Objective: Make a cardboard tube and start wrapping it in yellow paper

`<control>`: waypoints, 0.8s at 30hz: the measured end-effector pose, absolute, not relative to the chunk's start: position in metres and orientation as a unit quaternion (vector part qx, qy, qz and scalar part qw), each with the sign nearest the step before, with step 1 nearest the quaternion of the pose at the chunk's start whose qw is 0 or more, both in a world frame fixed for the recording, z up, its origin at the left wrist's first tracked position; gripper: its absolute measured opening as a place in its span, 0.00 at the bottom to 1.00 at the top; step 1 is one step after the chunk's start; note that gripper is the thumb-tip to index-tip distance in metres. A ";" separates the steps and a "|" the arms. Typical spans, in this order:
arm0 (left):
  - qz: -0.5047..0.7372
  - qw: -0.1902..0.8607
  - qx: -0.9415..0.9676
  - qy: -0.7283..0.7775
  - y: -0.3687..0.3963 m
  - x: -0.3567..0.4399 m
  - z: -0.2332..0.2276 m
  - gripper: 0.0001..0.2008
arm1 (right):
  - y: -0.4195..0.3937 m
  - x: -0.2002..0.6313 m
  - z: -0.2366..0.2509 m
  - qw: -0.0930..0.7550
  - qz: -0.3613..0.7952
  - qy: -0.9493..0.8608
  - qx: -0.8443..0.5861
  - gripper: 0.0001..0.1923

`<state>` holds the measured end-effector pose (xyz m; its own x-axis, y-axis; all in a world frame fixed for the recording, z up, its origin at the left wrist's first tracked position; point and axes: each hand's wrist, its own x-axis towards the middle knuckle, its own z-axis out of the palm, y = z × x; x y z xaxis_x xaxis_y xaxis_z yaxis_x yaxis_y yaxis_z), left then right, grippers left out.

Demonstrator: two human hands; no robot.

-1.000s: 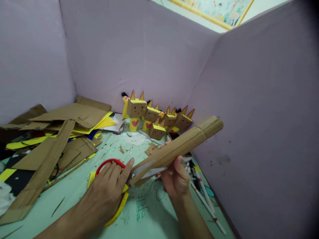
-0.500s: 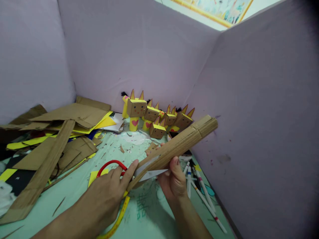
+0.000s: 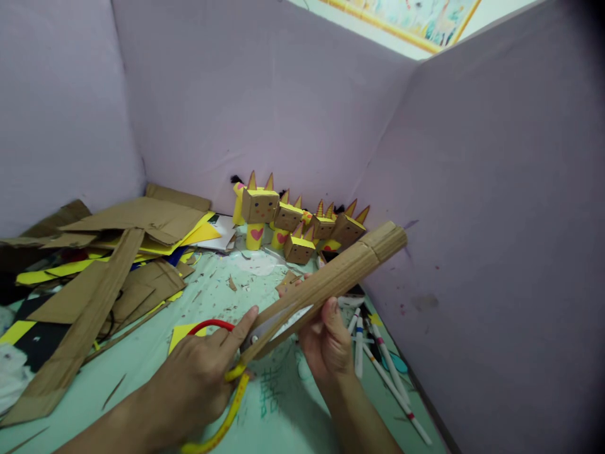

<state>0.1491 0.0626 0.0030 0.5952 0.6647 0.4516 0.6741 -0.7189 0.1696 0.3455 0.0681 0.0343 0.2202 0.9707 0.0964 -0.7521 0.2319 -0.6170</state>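
Observation:
My left hand point(image 3: 201, 369) is closed around the handles of a pair of scissors point(image 3: 250, 340), its index finger stretched along them. One red handle loop shows above the knuckles. The blades lie along a long, folded strip of brown cardboard point(image 3: 335, 271), with cardboard on both sides of them. My right hand point(image 3: 326, 347) grips the strip from below near the blade tips, thumb on the near side, other fingers mostly hidden behind. Below my left hand curves a yellow band point(image 3: 231, 413) with small marks; whether it belongs to the scissors I cannot tell.
Several cardboard figures point(image 3: 259, 205) with yellow bodies and pointed horns stand at the back. Cardboard and paper scraps point(image 3: 137, 214) pile up on the left. Markers point(image 3: 385, 372) lie at right beside the purple wall point(image 3: 472, 221). Small offcuts dot the green tabletop point(image 3: 208, 290).
The scissor blades have come closer together on the cardboard, and the red handle loop has dropped toward my left hand. The strip's far end has shifted slightly left.

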 end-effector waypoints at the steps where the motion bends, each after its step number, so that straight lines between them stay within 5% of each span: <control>1: -0.250 0.006 -0.893 -0.374 0.062 0.149 0.004 0.41 | 0.068 0.345 0.034 0.749 0.574 -0.240 -0.228 0.19; 8: -0.258 -0.021 -0.863 -0.435 0.057 0.158 0.020 0.53 | 0.063 0.339 0.030 0.746 0.578 -0.254 -0.213 0.17; 15: -0.269 -0.019 -0.849 -0.455 0.053 0.167 0.024 0.54 | 0.063 0.336 0.032 0.730 0.584 -0.275 -0.222 0.18; 24: -0.297 0.052 -0.863 -0.404 0.053 0.162 0.011 0.39 | 0.062 0.336 0.031 0.735 0.566 -0.291 -0.233 0.17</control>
